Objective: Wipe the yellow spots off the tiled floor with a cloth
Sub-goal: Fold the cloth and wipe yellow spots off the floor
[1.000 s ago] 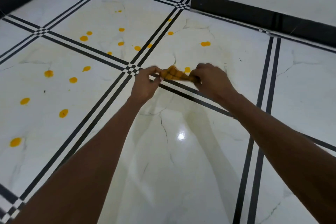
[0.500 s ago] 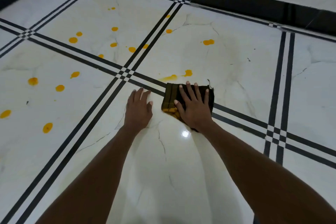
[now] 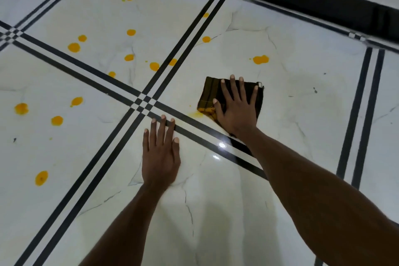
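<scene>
- On the white tiled floor, at about 1 o'clock from the head camera's centre, the right hand lies flat with fingers spread wide on a folded dark cloth, pressing it down rather than gripping it.
- The left hand rests open and empty, palm down at about 6 o'clock, fingertips touching the black double stripe; it looks like a brace.
- A thin yellow smear trails at the cloth's 8 o'clock corner, whose underside shows yellow: a loaded cloth could spread pigment instead of lifting it.
- The nearest whole spot sits at 12 o'clock from the cloth, with bare tile between.
- Many more yellow spots scatter from 9 to 11 o'clock, across the stripe crossing; most of the job seems left.
- Risk: the glossy tile may let the bracing palm slip under leaning weight.
- Room: the floor is open all round; the dark skirting at 1 o'clock is well apart.
</scene>
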Demonstrator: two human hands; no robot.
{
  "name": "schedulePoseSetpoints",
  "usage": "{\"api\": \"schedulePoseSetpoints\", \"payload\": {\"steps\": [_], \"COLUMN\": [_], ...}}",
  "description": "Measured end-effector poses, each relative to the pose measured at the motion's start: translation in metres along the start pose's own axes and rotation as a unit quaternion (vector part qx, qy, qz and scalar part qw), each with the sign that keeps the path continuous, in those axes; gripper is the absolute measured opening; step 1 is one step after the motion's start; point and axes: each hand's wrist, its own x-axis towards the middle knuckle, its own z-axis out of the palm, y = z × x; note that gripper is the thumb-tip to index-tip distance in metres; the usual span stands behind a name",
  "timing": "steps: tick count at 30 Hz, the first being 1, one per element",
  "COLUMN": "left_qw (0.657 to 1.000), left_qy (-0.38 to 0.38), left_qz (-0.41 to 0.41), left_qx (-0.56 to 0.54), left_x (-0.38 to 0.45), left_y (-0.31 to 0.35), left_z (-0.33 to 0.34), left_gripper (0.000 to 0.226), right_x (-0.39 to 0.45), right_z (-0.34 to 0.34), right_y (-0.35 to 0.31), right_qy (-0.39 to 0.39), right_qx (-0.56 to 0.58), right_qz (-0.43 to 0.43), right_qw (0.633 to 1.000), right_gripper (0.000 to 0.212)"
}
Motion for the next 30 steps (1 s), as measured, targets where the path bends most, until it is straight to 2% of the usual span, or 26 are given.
{"api": "schedulePoseSetpoints", "payload": {"steps": [6, 11, 15, 17, 21, 22, 25, 28, 30], "left_qw": [1.0, 0.999, 0.998, 0.998, 0.998, 0.998, 0.997, 0.979, 0.988], "left_qy": [0.014, 0.021, 0.041, 0.042, 0.04, 0.037, 0.054, 0.116, 0.095], "left_qz": [-0.004, -0.03, -0.027, -0.028, -0.03, -0.032, -0.044, -0.109, -0.08], "left_qx": [-0.009, 0.001, 0.03, 0.029, 0.023, 0.025, -0.029, -0.128, -0.097], "left_x": [0.002, 0.001, 0.003, 0.002, 0.001, 0.002, -0.001, 0.011, 0.026], "left_y": [-0.001, -0.001, -0.001, -0.002, -0.002, -0.003, 0.0, 0.002, -0.009], "left_z": [0.003, 0.004, 0.007, 0.008, 0.01, 0.011, 0.005, -0.011, -0.022], "left_gripper": [0.06, 0.062, 0.062, 0.061, 0.063, 0.062, 0.057, 0.048, 0.049], "right_x": [0.03, -0.022, -0.026, 0.009, 0.081, 0.079, 0.023, -0.003, 0.017], "right_z": [0.005, 0.004, 0.001, 0.003, 0.015, 0.017, 0.018, 0.007, -0.002], "right_y": [-0.031, -0.062, -0.045, -0.037, -0.071, -0.09, -0.114, -0.064, -0.023], "right_qy": [-0.007, -0.025, -0.037, -0.024, -0.017, -0.018, -0.009, -0.015, -0.037], "right_qx": [-0.017, -0.003, -0.031, -0.039, -0.031, -0.021, -0.026, -0.022, -0.028], "right_qz": [-0.042, -0.206, -0.292, -0.28, -0.121, -0.121, -0.239, -0.262, -0.223], "right_qw": [0.999, 0.978, 0.955, 0.959, 0.992, 0.992, 0.971, 0.965, 0.974], "right_gripper": [0.07, 0.068, 0.071, 0.069, 0.069, 0.07, 0.065, 0.064, 0.066]}}
